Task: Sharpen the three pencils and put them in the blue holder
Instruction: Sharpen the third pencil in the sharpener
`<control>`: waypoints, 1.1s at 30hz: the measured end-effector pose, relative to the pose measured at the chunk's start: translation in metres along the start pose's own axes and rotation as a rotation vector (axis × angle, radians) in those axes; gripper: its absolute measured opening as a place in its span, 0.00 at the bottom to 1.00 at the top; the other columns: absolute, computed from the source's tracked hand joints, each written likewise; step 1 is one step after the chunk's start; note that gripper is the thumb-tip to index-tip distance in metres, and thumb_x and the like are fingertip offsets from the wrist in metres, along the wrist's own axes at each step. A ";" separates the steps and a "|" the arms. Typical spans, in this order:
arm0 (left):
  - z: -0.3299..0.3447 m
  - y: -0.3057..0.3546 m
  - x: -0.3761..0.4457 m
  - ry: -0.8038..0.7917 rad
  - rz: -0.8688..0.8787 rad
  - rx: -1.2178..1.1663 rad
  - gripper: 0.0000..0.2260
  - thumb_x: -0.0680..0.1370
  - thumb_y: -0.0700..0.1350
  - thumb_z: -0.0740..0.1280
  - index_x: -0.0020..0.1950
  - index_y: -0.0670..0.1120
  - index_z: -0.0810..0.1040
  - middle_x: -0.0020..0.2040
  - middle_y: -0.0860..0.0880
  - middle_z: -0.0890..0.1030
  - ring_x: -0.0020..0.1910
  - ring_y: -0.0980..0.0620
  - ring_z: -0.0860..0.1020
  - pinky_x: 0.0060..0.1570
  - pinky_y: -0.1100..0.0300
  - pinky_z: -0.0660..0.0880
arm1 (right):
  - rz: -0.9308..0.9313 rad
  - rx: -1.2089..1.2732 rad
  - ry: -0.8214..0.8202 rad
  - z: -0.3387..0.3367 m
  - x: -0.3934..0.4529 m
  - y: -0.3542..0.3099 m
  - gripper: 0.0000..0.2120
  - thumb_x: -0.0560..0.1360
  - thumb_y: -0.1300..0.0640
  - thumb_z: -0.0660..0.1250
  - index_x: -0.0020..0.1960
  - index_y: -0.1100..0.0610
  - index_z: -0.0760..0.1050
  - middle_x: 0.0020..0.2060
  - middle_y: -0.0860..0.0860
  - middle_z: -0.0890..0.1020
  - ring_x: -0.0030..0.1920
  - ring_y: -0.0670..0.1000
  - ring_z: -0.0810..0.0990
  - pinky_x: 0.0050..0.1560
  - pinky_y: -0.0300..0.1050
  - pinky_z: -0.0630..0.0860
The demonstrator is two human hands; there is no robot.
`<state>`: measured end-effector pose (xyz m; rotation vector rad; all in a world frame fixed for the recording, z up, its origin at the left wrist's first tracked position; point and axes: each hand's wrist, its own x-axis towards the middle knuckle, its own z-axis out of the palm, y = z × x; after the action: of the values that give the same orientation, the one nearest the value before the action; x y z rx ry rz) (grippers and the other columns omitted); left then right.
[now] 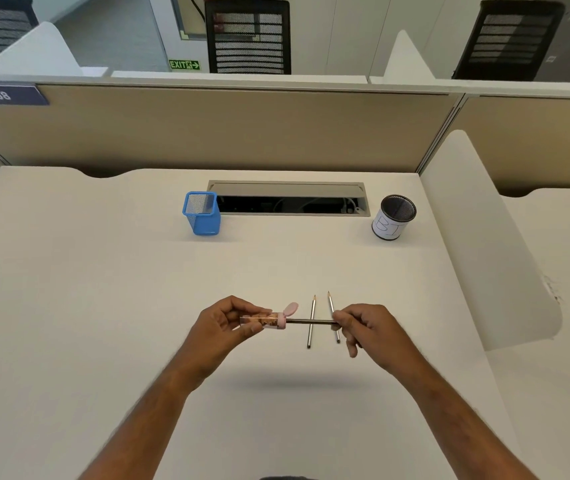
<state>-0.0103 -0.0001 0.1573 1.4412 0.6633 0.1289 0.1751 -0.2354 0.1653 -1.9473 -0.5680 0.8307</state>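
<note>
Above the white counter point(103, 306), the left hand point(221, 327) has its fingers clamped on a clear cylindrical sharpener with a pink cap point(264, 320), while the right hand point(366, 332) pinches a dark pencil point(307, 321) pushed sideways into it. Two more slim pencils point(311, 322) lie on the counter just beneath. The square blue mesh holder point(202, 216) stands well behind, left of a round black mesh cup with a white paper label point(392, 220).

1. Two pencils point(311, 323) point(332, 313) lie side by side on the desk point(103, 289).
2. A third pencil point(311, 321) is held above them, lying across.
3. Its left end is in the sharpener point(266, 320).
4. The square holder point(202, 214) stands far back on the left.
5. The round cup point(394, 218) stands far back on the right.
6. The cable slot point(288, 199) lies between them.
</note>
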 end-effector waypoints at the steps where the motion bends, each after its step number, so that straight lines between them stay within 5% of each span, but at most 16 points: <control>1: 0.000 -0.001 -0.001 0.009 0.001 0.011 0.08 0.80 0.34 0.75 0.58 0.40 0.82 0.58 0.45 0.90 0.62 0.46 0.87 0.70 0.45 0.79 | 0.042 0.029 -0.021 0.001 0.000 0.001 0.15 0.85 0.56 0.65 0.44 0.61 0.83 0.25 0.48 0.77 0.26 0.49 0.76 0.38 0.41 0.71; 7: -0.003 0.000 -0.003 0.028 -0.010 0.021 0.08 0.80 0.35 0.75 0.58 0.40 0.83 0.57 0.46 0.91 0.62 0.46 0.87 0.71 0.43 0.79 | 0.102 0.096 -0.110 0.005 0.000 0.001 0.18 0.87 0.50 0.61 0.52 0.60 0.84 0.32 0.52 0.83 0.29 0.52 0.79 0.33 0.37 0.69; 11: 0.002 -0.001 -0.002 0.048 -0.015 -0.019 0.09 0.79 0.34 0.75 0.59 0.39 0.82 0.57 0.43 0.90 0.62 0.42 0.87 0.71 0.41 0.79 | -0.003 0.075 -0.080 0.002 -0.005 -0.003 0.08 0.84 0.54 0.67 0.62 0.49 0.80 0.45 0.53 0.85 0.39 0.49 0.85 0.40 0.35 0.74; 18: 0.008 0.002 -0.001 0.047 0.001 -0.058 0.09 0.79 0.33 0.75 0.58 0.38 0.82 0.57 0.42 0.90 0.61 0.41 0.87 0.70 0.39 0.79 | -0.128 -0.050 0.086 0.002 -0.010 -0.005 0.07 0.79 0.57 0.75 0.49 0.45 0.84 0.46 0.43 0.86 0.42 0.47 0.80 0.43 0.43 0.75; 24: 0.007 0.006 0.000 0.029 0.008 -0.061 0.09 0.80 0.33 0.74 0.59 0.38 0.82 0.57 0.41 0.90 0.62 0.39 0.87 0.70 0.40 0.79 | -0.136 0.029 0.075 0.005 -0.012 -0.006 0.07 0.80 0.60 0.73 0.47 0.49 0.85 0.37 0.48 0.85 0.36 0.47 0.80 0.41 0.38 0.76; 28: 0.007 0.008 -0.001 0.005 0.014 -0.044 0.08 0.80 0.33 0.74 0.59 0.38 0.82 0.58 0.42 0.90 0.62 0.40 0.87 0.69 0.43 0.80 | -0.047 0.058 0.003 0.006 -0.009 -0.006 0.14 0.85 0.55 0.66 0.42 0.55 0.84 0.24 0.49 0.75 0.27 0.50 0.73 0.36 0.41 0.73; 33: 0.006 0.003 -0.003 -0.009 -0.003 -0.069 0.09 0.81 0.33 0.73 0.60 0.36 0.81 0.58 0.41 0.90 0.62 0.41 0.87 0.68 0.46 0.82 | 0.016 0.094 -0.097 0.006 -0.007 -0.003 0.20 0.86 0.51 0.62 0.44 0.62 0.83 0.23 0.51 0.73 0.22 0.52 0.71 0.32 0.43 0.70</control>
<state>-0.0085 -0.0064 0.1610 1.3741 0.6476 0.1411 0.1662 -0.2351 0.1685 -1.8357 -0.5617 0.9495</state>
